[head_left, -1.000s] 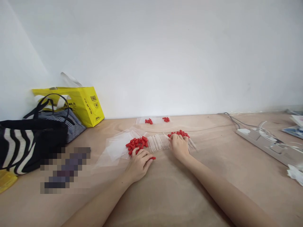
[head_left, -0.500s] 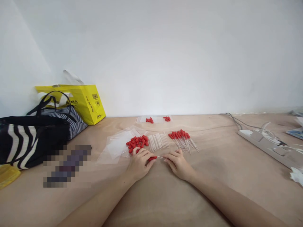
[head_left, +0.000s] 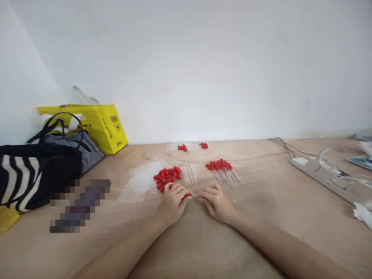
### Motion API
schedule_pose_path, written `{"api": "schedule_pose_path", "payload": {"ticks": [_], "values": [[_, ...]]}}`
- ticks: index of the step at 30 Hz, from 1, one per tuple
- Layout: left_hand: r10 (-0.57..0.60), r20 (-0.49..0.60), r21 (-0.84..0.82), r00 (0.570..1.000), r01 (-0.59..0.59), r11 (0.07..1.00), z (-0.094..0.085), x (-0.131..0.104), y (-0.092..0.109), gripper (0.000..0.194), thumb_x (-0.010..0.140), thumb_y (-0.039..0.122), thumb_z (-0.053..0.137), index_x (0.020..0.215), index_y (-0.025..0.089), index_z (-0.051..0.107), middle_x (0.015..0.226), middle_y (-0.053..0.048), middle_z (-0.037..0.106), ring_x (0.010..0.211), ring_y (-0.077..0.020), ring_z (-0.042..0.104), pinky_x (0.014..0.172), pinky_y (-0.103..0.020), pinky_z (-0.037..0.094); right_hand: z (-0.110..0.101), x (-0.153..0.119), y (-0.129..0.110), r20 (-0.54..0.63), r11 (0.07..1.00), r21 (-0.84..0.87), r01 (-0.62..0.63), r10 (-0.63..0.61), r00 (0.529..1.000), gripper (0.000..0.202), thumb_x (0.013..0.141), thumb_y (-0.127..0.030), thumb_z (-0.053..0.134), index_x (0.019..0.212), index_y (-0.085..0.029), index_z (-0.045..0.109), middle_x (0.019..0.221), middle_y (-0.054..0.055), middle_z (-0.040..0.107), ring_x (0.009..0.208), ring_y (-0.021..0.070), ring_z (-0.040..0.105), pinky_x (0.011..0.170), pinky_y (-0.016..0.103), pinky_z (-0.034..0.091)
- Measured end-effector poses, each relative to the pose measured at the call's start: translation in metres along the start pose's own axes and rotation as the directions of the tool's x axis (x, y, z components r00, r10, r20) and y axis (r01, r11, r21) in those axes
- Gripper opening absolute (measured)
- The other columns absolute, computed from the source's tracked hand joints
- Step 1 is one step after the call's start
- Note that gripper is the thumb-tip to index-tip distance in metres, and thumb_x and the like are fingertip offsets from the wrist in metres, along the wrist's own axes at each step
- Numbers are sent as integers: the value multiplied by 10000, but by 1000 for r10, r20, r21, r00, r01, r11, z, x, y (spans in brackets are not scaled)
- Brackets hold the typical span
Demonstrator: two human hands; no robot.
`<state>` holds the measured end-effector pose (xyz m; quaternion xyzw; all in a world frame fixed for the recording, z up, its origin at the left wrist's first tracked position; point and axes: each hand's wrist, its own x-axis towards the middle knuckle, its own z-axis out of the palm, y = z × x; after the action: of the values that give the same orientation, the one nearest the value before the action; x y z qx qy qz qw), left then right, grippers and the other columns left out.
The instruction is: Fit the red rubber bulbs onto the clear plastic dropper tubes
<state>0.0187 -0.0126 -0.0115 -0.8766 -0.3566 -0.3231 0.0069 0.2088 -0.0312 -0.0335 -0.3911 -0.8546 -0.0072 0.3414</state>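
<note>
My left hand (head_left: pixel 173 202) is closed around a red rubber bulb (head_left: pixel 188 195), whose end shows at the fingertips. My right hand (head_left: pixel 217 204) pinches a thin clear tube (head_left: pixel 194 195) that reaches to the bulb's open end. How far the tube is inside the bulb I cannot tell. Just beyond my left hand lies a pile of loose red bulbs (head_left: pixel 167 175). To its right is a row of clear tubes (head_left: pixel 194 173). Farther right, several droppers (head_left: pixel 222 166) with red bulbs fitted on tubes lie fanned out.
Clear plastic bags (head_left: pixel 139 180) lie left of the pile. Near the wall is another bag (head_left: pixel 190 146) with red bulbs. A black bag (head_left: pixel 40 174) and a yellow paper bag (head_left: pixel 113 128) stand left. A power strip (head_left: pixel 319 176) with cables lies right.
My hands have come slightly closer together, and less of the tube shows between them. The camera view has shifted a little.
</note>
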Motion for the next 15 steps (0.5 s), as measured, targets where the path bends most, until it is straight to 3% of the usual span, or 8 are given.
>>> {"api": "schedule_pose_path", "payload": {"ticks": [6, 15], "values": [[37, 72, 15, 997, -38, 999, -1, -1, 2, 156, 828, 224, 434, 752, 209, 569, 738, 18, 630, 754, -141, 525, 876, -397, 227, -3, 2, 2, 15, 993, -95, 67, -66, 998, 261, 806, -98, 366, 819, -188, 610, 667, 2, 548, 592, 96, 413, 651, 283, 212], [65, 67, 25, 996, -67, 997, -1, -1, 5, 184, 828, 247, 408, 735, 198, 560, 707, 5, 615, 719, -145, 521, 884, -410, 230, 4, 3, 0, -9, 991, -83, 101, -102, 995, 244, 815, -130, 367, 821, -171, 607, 659, 25, 543, 608, 115, 411, 627, 273, 235]]}}
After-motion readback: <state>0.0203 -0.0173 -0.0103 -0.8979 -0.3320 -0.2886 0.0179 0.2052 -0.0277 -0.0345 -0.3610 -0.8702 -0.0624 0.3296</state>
